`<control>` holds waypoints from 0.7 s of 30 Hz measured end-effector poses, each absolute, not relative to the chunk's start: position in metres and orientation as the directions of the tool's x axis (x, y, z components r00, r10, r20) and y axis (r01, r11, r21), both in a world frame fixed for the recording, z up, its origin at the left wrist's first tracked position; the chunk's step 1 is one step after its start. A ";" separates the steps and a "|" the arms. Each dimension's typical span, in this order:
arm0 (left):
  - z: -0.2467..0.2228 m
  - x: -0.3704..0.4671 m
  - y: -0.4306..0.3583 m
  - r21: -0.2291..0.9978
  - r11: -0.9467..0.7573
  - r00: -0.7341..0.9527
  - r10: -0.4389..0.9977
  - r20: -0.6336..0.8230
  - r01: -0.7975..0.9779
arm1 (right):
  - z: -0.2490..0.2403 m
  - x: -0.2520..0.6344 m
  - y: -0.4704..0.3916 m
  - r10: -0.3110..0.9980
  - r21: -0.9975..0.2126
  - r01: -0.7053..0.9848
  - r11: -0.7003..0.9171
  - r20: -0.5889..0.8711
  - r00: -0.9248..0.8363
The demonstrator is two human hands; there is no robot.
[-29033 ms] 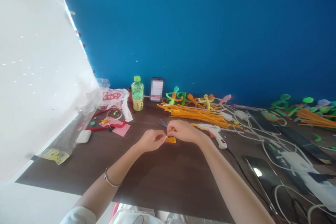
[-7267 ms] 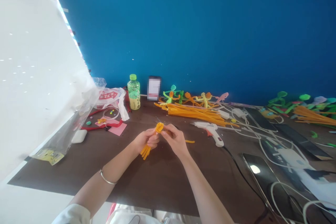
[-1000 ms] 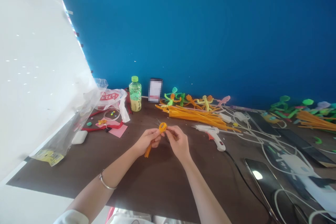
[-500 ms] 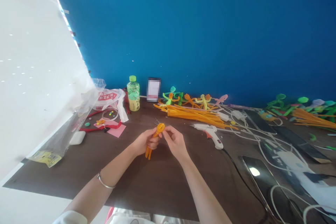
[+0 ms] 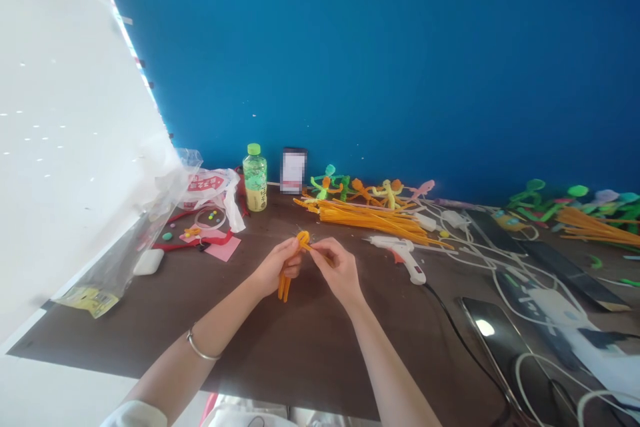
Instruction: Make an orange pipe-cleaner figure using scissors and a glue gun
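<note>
Just below the centre of the frame, an orange pipe-cleaner piece (image 5: 303,237) is held above the dark tabletop (image 5: 240,347), its looped head uppermost and its straight stems pointing toward the bottom edge. The left hand (image 5: 281,265) has its fingers curled round the stems just under the head, while the right hand (image 5: 336,267) pinches an orange strand at the head's right side between thumb and forefinger. The piece looks very light and fuzzy, so it should hardly slip; a thin wire core probably lets it bend easily and keep its shape, though the loops could flatten if squeezed. The gathered stems seem the surest hold, with fingertips for single strands. Right of centre lie loose orange pipe cleaners (image 5: 370,217) and a glue gun (image 5: 400,252).
</note>
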State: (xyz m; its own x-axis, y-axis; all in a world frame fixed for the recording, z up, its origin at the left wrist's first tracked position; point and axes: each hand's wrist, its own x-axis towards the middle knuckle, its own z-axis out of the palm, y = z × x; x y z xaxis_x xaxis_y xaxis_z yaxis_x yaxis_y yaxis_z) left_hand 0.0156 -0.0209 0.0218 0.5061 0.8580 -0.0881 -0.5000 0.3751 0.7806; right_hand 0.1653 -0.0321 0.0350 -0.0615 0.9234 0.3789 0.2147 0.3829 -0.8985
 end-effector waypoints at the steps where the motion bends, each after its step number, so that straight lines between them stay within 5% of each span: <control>1: 0.022 0.015 -0.021 0.767 0.388 0.518 0.851 -0.085 -0.511 | 0.036 0.165 -0.032 0.923 -0.898 0.215 0.384 0.382 -0.057; 21: 0.016 0.005 -0.023 0.527 0.744 0.862 0.506 -0.044 -0.410 | 0.035 0.161 -0.033 0.936 -0.971 -0.063 0.231 0.240 -0.257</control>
State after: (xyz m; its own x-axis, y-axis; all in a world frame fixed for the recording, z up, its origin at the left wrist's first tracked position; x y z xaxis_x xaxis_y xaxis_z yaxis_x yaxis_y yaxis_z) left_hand 0.0051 -0.0229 0.0164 0.8616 0.5057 -0.0437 -0.4103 0.7445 0.5268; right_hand 0.1609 -0.0329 0.0351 -0.2568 0.9362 0.2399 -0.0630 0.2315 -0.9708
